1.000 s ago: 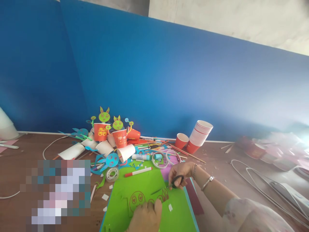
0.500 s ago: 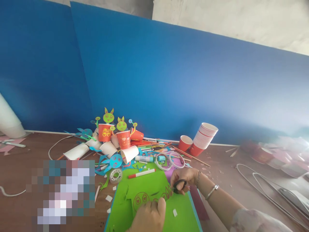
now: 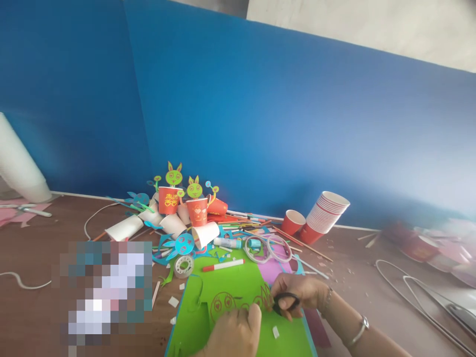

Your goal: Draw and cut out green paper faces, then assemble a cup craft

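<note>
Head view: cutting work on the table, with the red-and-white marker (image 3: 223,265) as reference. The drawn green paper (image 3: 223,301), bearing a round face and pointed outlines, lies on the near side of the marker. The left hand (image 3: 236,332), nearer the person than the marker, is closed on this paper, fingers curled. The right hand (image 3: 292,297), to the marker's right and nearer, grips the scissors (image 3: 287,294) by their black handle; from where I stand, I cannot tell how far the blades are parted. For a clean edge, the left hand would best turn the paper into the cut, keeping its knuckles off the blade line. Short bites seem wise at the pointed tips, and the loose green sheet (image 3: 238,278) beneath, just on the marker's near side, could be nicked.
</note>
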`<state>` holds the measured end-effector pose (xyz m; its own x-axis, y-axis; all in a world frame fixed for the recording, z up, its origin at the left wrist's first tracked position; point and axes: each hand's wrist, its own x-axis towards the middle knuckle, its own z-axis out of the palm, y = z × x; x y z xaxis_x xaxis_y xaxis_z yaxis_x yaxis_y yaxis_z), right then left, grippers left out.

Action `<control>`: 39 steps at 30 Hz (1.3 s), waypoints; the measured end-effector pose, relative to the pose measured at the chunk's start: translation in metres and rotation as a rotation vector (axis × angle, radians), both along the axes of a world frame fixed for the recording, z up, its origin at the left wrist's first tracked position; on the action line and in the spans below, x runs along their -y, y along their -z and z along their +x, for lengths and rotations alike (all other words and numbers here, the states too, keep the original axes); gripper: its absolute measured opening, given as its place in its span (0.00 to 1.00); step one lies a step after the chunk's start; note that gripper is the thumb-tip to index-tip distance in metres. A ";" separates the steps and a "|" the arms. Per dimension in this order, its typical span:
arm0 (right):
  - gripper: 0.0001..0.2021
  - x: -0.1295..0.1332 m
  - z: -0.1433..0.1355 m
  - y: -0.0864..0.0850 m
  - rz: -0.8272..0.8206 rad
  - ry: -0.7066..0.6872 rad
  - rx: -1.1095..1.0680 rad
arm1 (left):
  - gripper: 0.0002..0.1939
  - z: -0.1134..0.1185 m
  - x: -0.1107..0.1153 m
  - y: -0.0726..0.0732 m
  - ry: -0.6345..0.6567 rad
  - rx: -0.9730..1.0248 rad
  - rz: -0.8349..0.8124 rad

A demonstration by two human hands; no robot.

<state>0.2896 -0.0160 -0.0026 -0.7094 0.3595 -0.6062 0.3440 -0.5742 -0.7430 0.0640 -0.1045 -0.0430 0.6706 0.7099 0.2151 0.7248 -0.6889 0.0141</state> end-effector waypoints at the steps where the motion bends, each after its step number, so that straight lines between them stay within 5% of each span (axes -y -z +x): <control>1: 0.19 0.004 -0.002 0.001 0.005 0.026 -0.013 | 0.13 0.000 0.000 -0.001 -0.001 0.005 0.020; 17: 0.22 0.050 -0.027 0.007 0.050 0.291 -0.122 | 0.12 -0.002 0.001 -0.021 -0.008 0.048 0.089; 26: 0.22 0.072 -0.038 0.022 0.047 0.389 -0.123 | 0.13 -0.002 0.000 -0.034 -0.013 -0.015 -0.079; 39: 0.17 0.080 -0.056 0.007 0.095 0.451 -0.036 | 0.13 -0.001 -0.001 -0.042 -0.027 -0.043 -0.169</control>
